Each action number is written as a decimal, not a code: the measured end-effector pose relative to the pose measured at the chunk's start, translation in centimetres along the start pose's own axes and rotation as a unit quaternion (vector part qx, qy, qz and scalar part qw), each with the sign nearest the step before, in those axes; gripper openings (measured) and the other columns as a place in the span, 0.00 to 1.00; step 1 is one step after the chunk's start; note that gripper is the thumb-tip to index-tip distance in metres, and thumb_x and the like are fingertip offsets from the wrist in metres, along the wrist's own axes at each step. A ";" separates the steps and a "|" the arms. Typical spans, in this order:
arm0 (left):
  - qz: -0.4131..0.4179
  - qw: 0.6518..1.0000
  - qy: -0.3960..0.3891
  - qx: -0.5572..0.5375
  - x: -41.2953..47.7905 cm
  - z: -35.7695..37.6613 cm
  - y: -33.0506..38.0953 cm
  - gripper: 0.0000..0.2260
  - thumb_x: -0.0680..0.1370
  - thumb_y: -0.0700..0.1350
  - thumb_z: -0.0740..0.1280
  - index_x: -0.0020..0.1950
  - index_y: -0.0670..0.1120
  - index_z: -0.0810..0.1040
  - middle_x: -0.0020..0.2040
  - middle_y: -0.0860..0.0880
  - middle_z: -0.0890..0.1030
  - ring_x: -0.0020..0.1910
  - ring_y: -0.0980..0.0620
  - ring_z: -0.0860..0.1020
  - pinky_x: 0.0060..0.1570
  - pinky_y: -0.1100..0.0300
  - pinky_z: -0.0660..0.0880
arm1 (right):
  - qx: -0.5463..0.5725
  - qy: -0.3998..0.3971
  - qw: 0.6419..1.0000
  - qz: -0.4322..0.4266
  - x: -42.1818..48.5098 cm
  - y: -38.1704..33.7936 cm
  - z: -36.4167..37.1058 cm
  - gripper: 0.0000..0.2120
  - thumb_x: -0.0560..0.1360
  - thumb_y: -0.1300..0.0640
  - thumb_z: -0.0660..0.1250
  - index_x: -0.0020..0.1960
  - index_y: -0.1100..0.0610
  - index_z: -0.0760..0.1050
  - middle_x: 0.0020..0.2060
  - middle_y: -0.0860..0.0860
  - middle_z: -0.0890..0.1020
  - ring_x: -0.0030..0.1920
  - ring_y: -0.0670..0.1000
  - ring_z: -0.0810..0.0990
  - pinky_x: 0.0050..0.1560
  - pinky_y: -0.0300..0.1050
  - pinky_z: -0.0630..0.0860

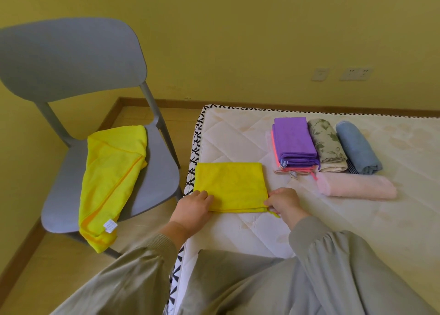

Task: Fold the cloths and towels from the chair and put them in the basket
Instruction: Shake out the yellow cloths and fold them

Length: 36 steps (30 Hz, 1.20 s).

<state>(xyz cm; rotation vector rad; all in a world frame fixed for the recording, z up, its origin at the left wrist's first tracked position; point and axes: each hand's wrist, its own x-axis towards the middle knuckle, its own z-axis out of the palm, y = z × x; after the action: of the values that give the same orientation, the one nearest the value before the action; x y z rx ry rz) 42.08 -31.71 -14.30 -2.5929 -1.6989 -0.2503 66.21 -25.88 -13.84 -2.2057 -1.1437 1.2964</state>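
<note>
**Yellow cloth [231,186] on the mattress: line up the near edge before folding again**

Nearest the person, both hands sit at the cloth's near edge. The left hand [194,205] has its fingers laid on the near left corner, but whether the thumb is tucked under to grip cannot be told. The right hand [283,202] pinches the near right corner between thumb and fingertips, where a small loop sticks out. The cloth itself lies flat as a folded rectangle, just inside the left edge of the mattress [238,231].

To do this step well, I would check that the layers match along the near edge and pull the two corners gently apart to take out slack. The fabric looks soft and limp, so the upper layer may slide; one hand should press it down while the other carries the fold over.

Farther in, toward the far edge, finished pieces lie close together: a pink towel [356,186] rolled crosswise, then a purple stack [294,141], a floral towel [327,145] and a blue towel [358,148] side by side.

Left of the mattress, the chair [152,172] holds a second yellow piece [112,179], unfolded and draped over the seat's front. No basket is in view.
</note>
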 end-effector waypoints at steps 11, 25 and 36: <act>-0.311 0.911 0.018 -0.270 0.9 1.0 -1.4 0.09 0.80 0.45 0.60 0.41 0.48 0.74 0.41 0.49 0.73 0.36 0.50 0.72 0.31 0.62 0.64 | -0.067 0.032 0.996 -0.042 -0.4 -0.9 1.5 0.10 0.73 0.59 0.63 0.35 0.61 0.69 0.29 0.55 0.70 0.32 0.56 0.69 0.26 0.42 0.60; -0.494 0.768 -0.181 -0.365 5.4 0.2 -2.2 0.20 0.78 0.53 0.65 0.62 0.40 0.72 0.37 0.50 0.70 0.34 0.53 0.69 0.34 0.60 0.68 | 0.037 -0.021 0.994 -0.100 0.0 -1.6 1.5 0.07 0.76 0.59 0.65 0.43 0.63 0.77 0.36 0.56 0.75 0.40 0.53 0.72 0.37 0.44 0.65; -0.415 0.861 -0.041 -0.293 2.4 0.0 0.4 0.31 0.75 0.40 0.66 0.74 0.47 0.57 0.63 0.43 0.71 0.59 0.42 0.73 0.52 0.49 0.75 | -0.310 0.056 0.944 -0.101 -0.1 -1.5 -0.4 0.15 0.76 0.59 0.62 0.61 0.62 0.68 0.58 0.60 0.76 0.59 0.61 0.75 0.48 0.46 0.70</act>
<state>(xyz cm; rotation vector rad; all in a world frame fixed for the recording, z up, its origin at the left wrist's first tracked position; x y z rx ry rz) 43.39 -29.68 -13.90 -1.9382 -3.0802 -0.7814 65.79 -24.98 -12.63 -2.4375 -1.8665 0.7759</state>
